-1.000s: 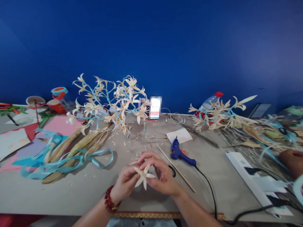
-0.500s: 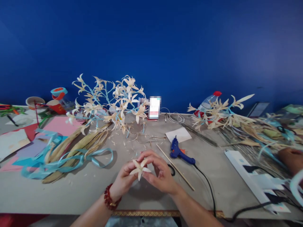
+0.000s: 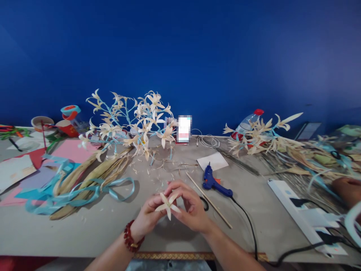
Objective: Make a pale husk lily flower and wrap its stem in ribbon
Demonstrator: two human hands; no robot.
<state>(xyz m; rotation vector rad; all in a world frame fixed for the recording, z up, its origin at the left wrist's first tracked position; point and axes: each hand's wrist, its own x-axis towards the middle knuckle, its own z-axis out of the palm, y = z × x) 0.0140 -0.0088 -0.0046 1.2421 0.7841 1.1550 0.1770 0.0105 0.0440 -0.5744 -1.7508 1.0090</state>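
Observation:
A small cream artificial flower point(image 3: 168, 205) with several pointed petals faces me, held between both hands low in the middle of the view. My left hand point(image 3: 150, 212), with a red bead bracelet point(image 3: 131, 236) at its wrist, is closed around the flower's underside; whatever its fingertips grip there is hidden. My right hand point(image 3: 189, 205) curves over from the other side, its thumb and fingers pinching at the petals. Just right of that hand lie a thin wooden stick point(image 3: 210, 201) and the black loop point(image 3: 204, 203) of a partly hidden tool.
A blue glue gun point(image 3: 214, 181) lies with its cord trailing to a white power strip point(image 3: 304, 214). Cream flower branches point(image 3: 155, 116) stand at the back. Left lie dried husks point(image 3: 98, 173) and blue ribbon point(image 3: 124, 192). Another person's hand point(image 3: 346, 190) shows at far right.
The flower has turned slightly and shifted a little to the right between my fingers. Both hands keep nearly the same place.

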